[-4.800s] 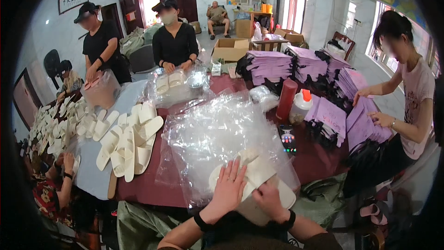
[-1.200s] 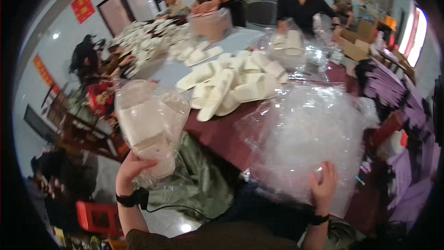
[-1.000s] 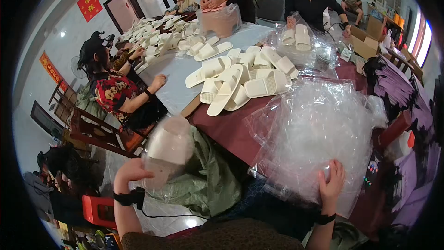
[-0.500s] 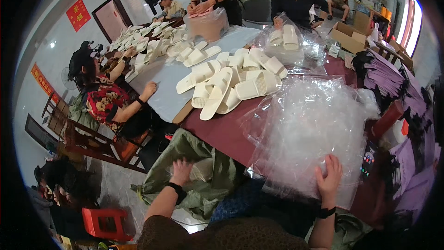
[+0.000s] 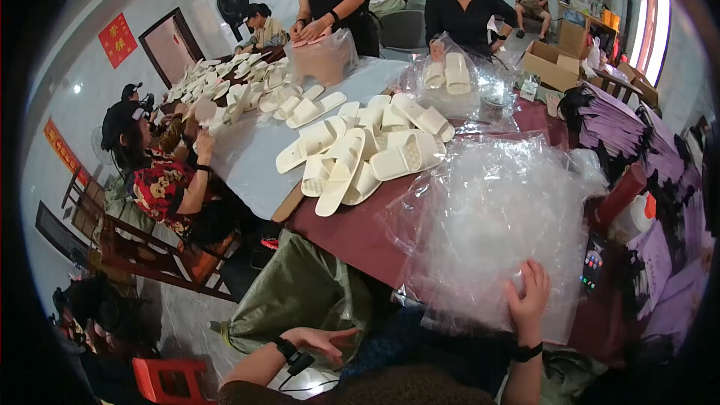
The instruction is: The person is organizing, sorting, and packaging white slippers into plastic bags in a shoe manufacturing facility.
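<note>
My right hand (image 5: 531, 296) rests on the near right corner of a stack of clear plastic bags (image 5: 495, 210), its fingers spread. Below the table's near edge, my left hand (image 5: 326, 341) is stretched out with nothing in it, beside an olive-green sack (image 5: 300, 292). Beyond the bags lies a loose pile of cream slippers (image 5: 409, 156), some sole up and some on their sides. Neither hand touches the slippers.
Dark red cloth (image 5: 352, 236) covers this end of the table. Purple bundles (image 5: 615, 135) and a dark red cylinder (image 5: 621, 193) stand at the right. Across the table, a masked person (image 5: 461, 15) holds bagged slippers (image 5: 456, 73). A red stool (image 5: 169, 379) stands lower left.
My left hand has moved down and toward my body, away from the sack's opening. My right hand stays on the bags. A person at the left has raised a hand.
</note>
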`<act>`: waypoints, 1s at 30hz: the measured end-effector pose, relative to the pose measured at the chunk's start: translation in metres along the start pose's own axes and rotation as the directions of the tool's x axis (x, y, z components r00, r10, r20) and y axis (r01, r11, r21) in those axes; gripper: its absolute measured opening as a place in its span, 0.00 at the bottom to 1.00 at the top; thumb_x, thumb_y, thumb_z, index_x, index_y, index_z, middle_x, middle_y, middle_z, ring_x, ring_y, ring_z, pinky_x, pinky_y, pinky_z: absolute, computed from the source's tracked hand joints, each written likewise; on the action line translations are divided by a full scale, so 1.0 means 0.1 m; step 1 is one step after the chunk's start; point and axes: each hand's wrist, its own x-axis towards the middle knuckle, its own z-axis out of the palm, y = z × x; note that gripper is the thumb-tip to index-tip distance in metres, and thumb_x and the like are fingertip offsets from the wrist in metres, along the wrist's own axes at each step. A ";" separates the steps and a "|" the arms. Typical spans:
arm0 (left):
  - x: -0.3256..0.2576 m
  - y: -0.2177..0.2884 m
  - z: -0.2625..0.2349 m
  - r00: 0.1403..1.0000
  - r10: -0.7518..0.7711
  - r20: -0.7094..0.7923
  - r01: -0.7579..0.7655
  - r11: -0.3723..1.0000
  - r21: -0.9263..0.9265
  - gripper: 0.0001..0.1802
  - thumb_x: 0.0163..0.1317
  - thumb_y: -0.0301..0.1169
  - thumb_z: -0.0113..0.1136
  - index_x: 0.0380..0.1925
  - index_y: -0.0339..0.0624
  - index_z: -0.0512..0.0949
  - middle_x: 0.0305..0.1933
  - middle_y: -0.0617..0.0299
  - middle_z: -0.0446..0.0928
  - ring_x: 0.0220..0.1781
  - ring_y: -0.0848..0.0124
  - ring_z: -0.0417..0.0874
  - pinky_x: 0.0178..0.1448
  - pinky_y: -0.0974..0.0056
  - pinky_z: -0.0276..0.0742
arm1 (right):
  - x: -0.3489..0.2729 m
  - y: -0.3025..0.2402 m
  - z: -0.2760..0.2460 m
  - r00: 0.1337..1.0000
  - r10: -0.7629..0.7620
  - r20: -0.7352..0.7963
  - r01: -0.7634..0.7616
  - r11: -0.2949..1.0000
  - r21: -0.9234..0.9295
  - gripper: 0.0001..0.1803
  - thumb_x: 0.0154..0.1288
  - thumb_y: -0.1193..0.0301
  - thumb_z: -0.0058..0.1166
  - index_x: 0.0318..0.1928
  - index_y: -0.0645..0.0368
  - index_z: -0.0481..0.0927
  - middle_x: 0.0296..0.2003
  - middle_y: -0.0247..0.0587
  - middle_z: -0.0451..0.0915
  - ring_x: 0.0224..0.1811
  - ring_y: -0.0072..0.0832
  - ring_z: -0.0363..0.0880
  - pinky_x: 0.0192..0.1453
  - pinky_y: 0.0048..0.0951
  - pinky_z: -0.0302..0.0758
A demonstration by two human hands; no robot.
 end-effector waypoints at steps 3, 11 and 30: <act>-0.37 0.56 0.35 0.899 0.230 0.373 -0.150 0.962 -0.230 0.55 0.58 0.40 0.70 0.75 0.46 0.41 0.74 0.52 0.58 0.57 0.64 0.79 0.59 0.63 0.74 | 0.00 -0.01 0.03 1.000 0.008 0.003 -0.008 1.000 0.002 0.28 0.55 0.64 0.60 0.57 0.60 0.75 0.59 0.49 0.72 0.64 0.51 0.65 0.68 0.48 0.58; -0.64 2.11 -0.25 0.342 0.672 -0.657 -0.207 0.736 0.645 0.22 0.63 0.41 0.64 0.51 0.36 0.78 0.44 0.61 0.81 0.43 0.76 0.79 0.46 0.68 0.75 | -0.05 0.05 0.01 0.999 0.006 -0.035 -0.007 1.000 -0.008 0.29 0.54 0.63 0.61 0.56 0.60 0.76 0.59 0.48 0.72 0.63 0.51 0.65 0.68 0.49 0.59; -0.89 2.76 -0.86 -0.046 0.699 -0.713 -0.933 0.225 0.281 0.16 0.70 0.40 0.56 0.53 0.46 0.73 0.49 0.64 0.79 0.48 0.72 0.81 0.47 0.63 0.79 | -0.06 -0.06 -0.04 0.997 0.040 -0.059 -0.040 0.999 -0.005 0.27 0.52 0.62 0.62 0.53 0.58 0.78 0.57 0.46 0.75 0.62 0.48 0.67 0.66 0.47 0.61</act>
